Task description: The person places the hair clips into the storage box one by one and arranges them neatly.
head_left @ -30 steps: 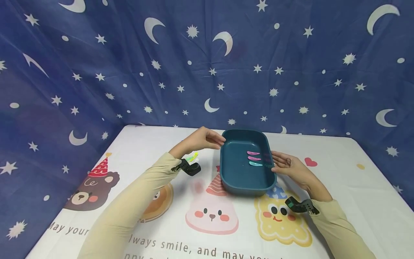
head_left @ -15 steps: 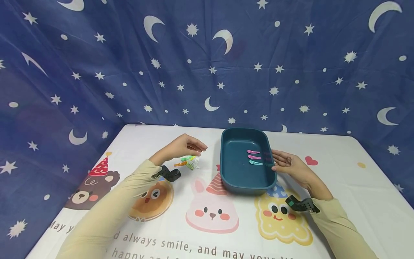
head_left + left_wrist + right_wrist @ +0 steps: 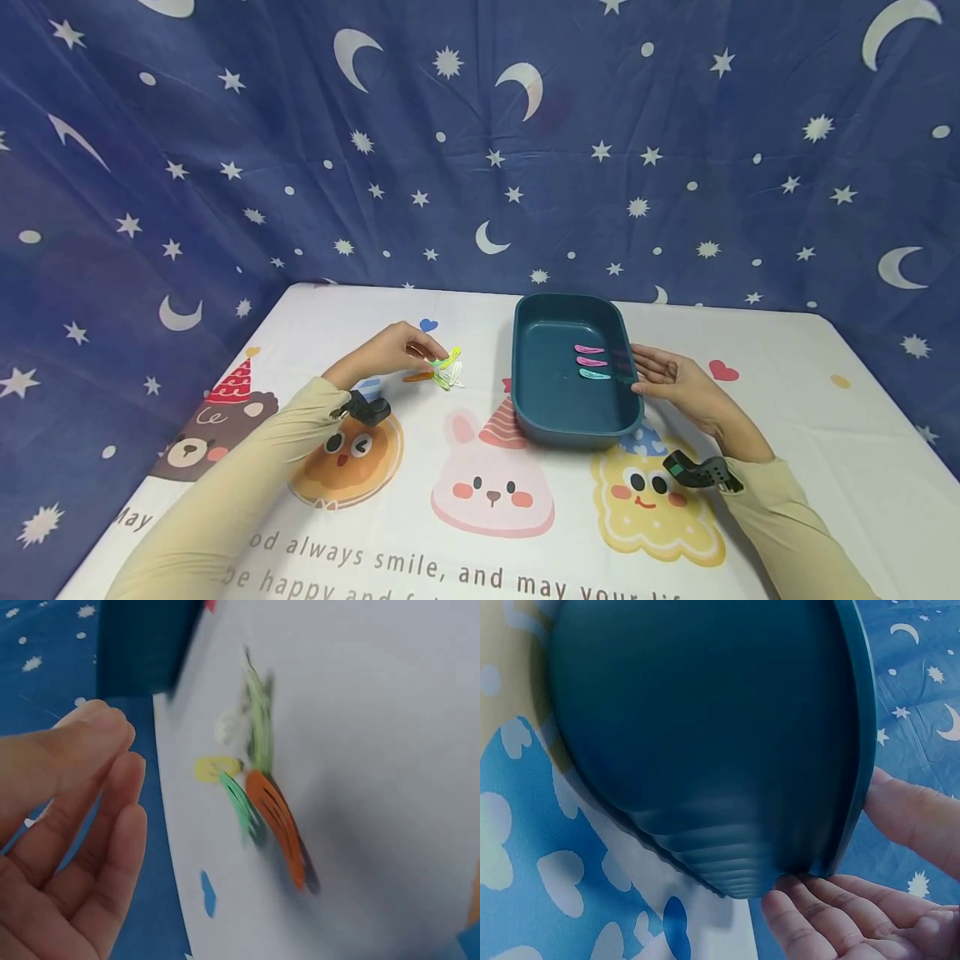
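Observation:
Over a loose pile of hair clips on the table's left half, my left hand (image 3: 386, 350) hovers with its fingers bent loosely; nothing shows in its grasp. An orange clip (image 3: 276, 821), a yellow clip (image 3: 214, 768), a mint-green clip (image 3: 238, 801) and a pale green clip (image 3: 260, 724) lie close together, with a blurred white one (image 3: 229, 724) beside them. A dark teal box (image 3: 551, 392) stands right of the pile. Two pink clips (image 3: 592, 362) and a light blue clip (image 3: 595, 374) lie in a row inside it. My right hand (image 3: 682, 387) touches the box's right side, thumb at the rim.
A white tablecloth (image 3: 810, 417) with printed cartoon figures and lettering covers the table. Behind and to the left hangs a blue curtain (image 3: 420, 167) with moons and stars. Each wrist wears a black strap (image 3: 701, 472).
My left hand has moved away from the box's left rim, leftward and down to the clip pile. The right hand stays at the box, and the box has not moved.

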`<move>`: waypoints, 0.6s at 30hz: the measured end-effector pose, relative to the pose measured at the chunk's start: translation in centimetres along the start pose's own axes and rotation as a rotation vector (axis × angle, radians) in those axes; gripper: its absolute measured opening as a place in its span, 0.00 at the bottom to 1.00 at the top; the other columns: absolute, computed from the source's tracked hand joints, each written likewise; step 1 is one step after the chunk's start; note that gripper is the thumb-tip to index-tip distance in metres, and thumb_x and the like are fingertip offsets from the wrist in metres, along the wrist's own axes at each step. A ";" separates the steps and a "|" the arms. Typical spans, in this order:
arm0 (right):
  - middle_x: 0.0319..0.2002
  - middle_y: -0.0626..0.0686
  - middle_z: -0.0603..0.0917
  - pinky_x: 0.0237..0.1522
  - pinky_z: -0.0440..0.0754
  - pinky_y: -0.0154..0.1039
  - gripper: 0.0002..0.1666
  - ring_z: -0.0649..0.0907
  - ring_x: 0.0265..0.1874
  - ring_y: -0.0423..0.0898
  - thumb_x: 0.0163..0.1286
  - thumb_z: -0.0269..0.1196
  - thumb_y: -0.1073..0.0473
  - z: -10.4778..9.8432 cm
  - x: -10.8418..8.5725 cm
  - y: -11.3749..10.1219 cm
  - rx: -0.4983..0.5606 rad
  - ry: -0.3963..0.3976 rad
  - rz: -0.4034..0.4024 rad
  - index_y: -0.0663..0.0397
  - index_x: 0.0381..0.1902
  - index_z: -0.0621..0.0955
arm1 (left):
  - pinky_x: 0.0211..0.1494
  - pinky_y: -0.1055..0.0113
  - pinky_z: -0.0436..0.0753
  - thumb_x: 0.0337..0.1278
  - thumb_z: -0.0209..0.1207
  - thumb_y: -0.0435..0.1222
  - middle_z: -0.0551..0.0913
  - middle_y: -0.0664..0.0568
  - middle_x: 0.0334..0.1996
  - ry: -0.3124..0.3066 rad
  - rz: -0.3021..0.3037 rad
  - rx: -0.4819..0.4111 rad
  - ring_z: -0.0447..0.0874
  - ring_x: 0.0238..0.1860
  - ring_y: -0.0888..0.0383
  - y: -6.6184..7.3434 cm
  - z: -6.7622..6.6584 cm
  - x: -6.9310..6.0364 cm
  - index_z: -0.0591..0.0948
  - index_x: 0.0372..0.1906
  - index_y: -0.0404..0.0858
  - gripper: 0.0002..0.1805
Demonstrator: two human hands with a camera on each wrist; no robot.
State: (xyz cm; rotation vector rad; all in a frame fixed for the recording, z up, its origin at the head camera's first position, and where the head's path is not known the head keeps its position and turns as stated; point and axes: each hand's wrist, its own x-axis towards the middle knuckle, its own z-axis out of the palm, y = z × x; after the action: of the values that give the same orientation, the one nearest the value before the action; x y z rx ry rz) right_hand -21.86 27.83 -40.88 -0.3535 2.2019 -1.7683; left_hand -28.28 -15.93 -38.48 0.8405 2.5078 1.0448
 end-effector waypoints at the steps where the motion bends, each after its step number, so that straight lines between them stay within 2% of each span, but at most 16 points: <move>1: 0.71 0.70 0.52 0.52 0.75 0.22 0.44 0.71 0.61 0.29 0.64 0.61 0.66 0.0 0.0 0.0 0.002 0.000 0.000 0.71 0.71 0.51 | 0.50 0.63 0.82 0.50 0.62 0.23 0.85 0.40 0.44 0.000 -0.007 0.008 0.84 0.45 0.46 -0.2 0.0 0.0 0.84 0.44 0.29 0.13; 6: 0.71 0.70 0.52 0.52 0.75 0.22 0.44 0.71 0.59 0.27 0.64 0.61 0.66 0.0 0.0 0.0 0.001 0.003 0.002 0.71 0.71 0.51 | 0.49 0.64 0.82 0.47 0.62 0.21 0.86 0.42 0.42 -0.015 -0.020 0.047 0.84 0.43 0.51 -1.0 0.2 0.1 0.85 0.42 0.32 0.14; 10: 0.70 0.70 0.53 0.52 0.75 0.22 0.44 0.72 0.58 0.26 0.64 0.61 0.66 0.0 0.0 0.1 -0.002 0.008 0.004 0.70 0.71 0.51 | 0.48 0.63 0.83 0.47 0.61 0.20 0.86 0.42 0.41 -0.041 -0.004 0.068 0.85 0.42 0.52 -1.5 0.3 0.2 0.85 0.41 0.32 0.14; 15: 0.71 0.69 0.53 0.52 0.75 0.22 0.43 0.71 0.60 0.29 0.65 0.60 0.66 0.0 -0.1 0.0 -0.009 0.011 0.011 0.70 0.71 0.51 | 0.47 0.63 0.83 0.47 0.61 0.20 0.87 0.42 0.39 -0.077 0.014 0.067 0.85 0.41 0.51 -1.8 0.3 0.4 0.85 0.41 0.32 0.14; 18: 0.71 0.69 0.53 0.52 0.75 0.22 0.43 0.69 0.64 0.34 0.65 0.60 0.65 0.1 -0.1 -0.1 -0.015 0.011 0.014 0.69 0.71 0.51 | 0.45 0.64 0.83 0.47 0.61 0.20 0.87 0.42 0.38 -0.099 0.023 0.072 0.85 0.39 0.53 -1.9 0.3 0.6 0.86 0.40 0.32 0.14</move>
State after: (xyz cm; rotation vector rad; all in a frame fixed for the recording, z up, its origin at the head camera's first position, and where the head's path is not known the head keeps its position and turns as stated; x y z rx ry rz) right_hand -21.77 27.76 -40.79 -0.3314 2.2209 -1.7519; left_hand -29.40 -16.50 -40.10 0.9195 2.4715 0.9016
